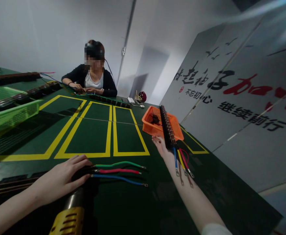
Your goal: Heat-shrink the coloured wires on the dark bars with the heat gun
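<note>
My left hand (61,176) lies flat with fingers stretched over a black cable end (84,171) on the green table (123,202). From under it fan out a green wire (119,163), a red wire (119,170) and a blue wire (119,179), each tipped with a metal lug. My right hand (161,147) is raised and closed on a long black terminal strip (167,127), held up over the orange basket. Short blue, yellow and red wires (182,161) hang from the strip's near end.
An orange basket (149,125) sits at the table's right edge. A green crate (8,114) holding long black strips stands at the left. A yellow-handled tool (68,220) lies near me. A person (91,76) sits across, handling wires. Yellow tape boxes mark the table.
</note>
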### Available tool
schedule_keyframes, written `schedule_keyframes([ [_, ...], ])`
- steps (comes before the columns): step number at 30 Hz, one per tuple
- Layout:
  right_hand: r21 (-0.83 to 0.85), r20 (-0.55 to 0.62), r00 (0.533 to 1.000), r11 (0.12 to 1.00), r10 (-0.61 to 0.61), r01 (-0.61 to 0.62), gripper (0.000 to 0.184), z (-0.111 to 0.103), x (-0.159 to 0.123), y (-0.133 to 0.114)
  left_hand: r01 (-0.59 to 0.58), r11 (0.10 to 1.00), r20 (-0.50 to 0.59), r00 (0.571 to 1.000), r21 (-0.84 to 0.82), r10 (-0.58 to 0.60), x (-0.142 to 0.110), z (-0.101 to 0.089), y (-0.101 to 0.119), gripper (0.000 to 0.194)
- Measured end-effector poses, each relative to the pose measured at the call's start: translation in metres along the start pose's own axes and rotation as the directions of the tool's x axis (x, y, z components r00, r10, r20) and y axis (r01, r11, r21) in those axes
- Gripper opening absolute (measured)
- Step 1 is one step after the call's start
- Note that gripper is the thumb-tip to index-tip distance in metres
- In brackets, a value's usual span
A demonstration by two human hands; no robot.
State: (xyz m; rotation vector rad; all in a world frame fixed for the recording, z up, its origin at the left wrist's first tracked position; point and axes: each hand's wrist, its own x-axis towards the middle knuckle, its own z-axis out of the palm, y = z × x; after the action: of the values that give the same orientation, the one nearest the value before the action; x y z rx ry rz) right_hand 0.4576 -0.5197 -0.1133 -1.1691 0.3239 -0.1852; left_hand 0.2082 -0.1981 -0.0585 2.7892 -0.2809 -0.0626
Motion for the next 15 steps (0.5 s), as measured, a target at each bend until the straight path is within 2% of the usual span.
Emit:
schedule_keyframes([
  [5,0.101,0.053,0.997,0.993,0.062,-0.067,0.033,0.049,0.010,0.005,-0.010,1.000,0.015,1.000,0.001,0.010,0.000,0.002,0.000,0.039],
  [8,0.155,0.068,0.992,0.982,0.103,-0.112,0.034,0.069,0.021,0.001,-0.017,1.000,-0.047,0.999,-0.008,0.016,-0.001,0.005,0.001,0.037],
  [11,0.192,0.062,0.986,0.968,0.155,-0.164,0.033,0.076,0.029,-0.001,0.007,1.000,-0.081,0.997,-0.015,-0.008,-0.001,0.006,0.003,0.034],
  [15,0.208,0.011,0.983,0.961,0.184,-0.183,0.034,0.064,0.031,0.006,0.011,1.000,-0.036,0.999,-0.029,-0.012,-0.001,0.006,0.003,0.034],
])
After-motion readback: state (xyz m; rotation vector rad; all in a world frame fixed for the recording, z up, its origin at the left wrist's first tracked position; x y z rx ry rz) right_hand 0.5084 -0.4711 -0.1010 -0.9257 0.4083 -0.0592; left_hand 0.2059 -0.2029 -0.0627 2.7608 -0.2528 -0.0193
